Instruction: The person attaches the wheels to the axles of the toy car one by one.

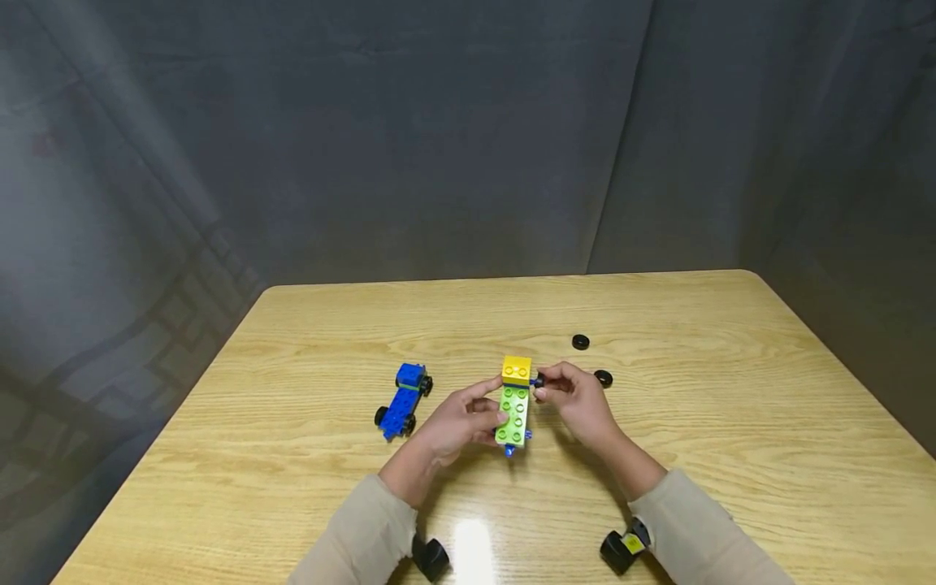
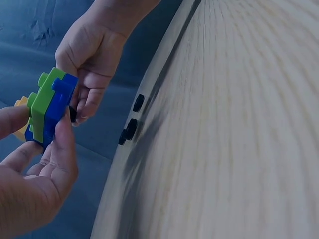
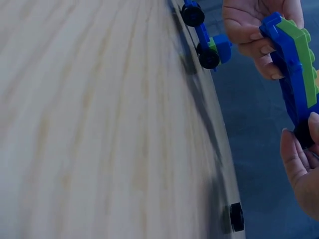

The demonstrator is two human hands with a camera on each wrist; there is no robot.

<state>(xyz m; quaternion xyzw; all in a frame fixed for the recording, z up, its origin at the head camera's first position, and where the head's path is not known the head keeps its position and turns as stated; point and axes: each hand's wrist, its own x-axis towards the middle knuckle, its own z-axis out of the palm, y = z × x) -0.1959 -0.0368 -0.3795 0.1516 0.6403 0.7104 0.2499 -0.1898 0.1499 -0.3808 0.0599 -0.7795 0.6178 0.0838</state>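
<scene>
My left hand grips a toy car from its left side, holding it above the table. The car has a blue base, a studded green brick on top and a yellow brick at the far end. At the car's far right corner, my right hand pinches a black wheel against the blue axle stub. Thumb and fingertips hide part of this wheel. A bare blue stub sticks out at the near right corner.
Left of my hands, a second toy car, blue with black wheels, stands on the wooden table. Beyond my right hand lie a loose black wheel and another wheel close to the knuckles. A dark curtain hangs behind the table.
</scene>
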